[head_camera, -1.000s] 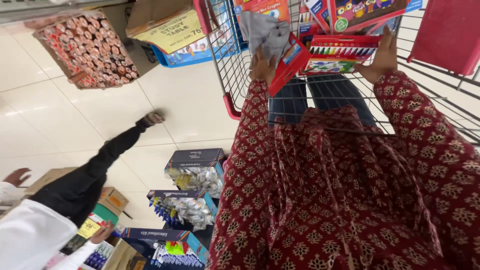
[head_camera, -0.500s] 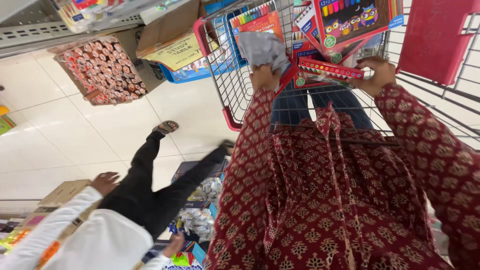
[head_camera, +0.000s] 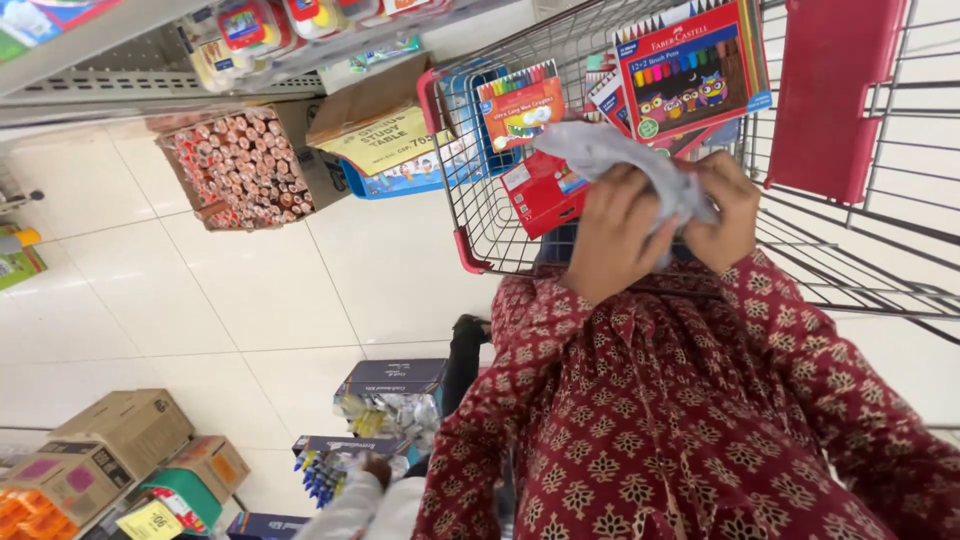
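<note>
Head view: both hands, left hand (head_camera: 612, 238) and right hand (head_camera: 728, 212), now clutch seemingly crumpled grey cloth (head_camera: 622, 156).

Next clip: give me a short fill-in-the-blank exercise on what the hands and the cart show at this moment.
1. Both hands, left hand and right hand, hold a crumpled ____ cloth.
2. The hands are raised in front of a wire shopping ____ with red trim.
3. The open box of pencils stands on the ____, beneath the shelf.
4. The sleeves are dark red with a ____ pattern.

Missing words: grey; cart; floor; floral
</note>
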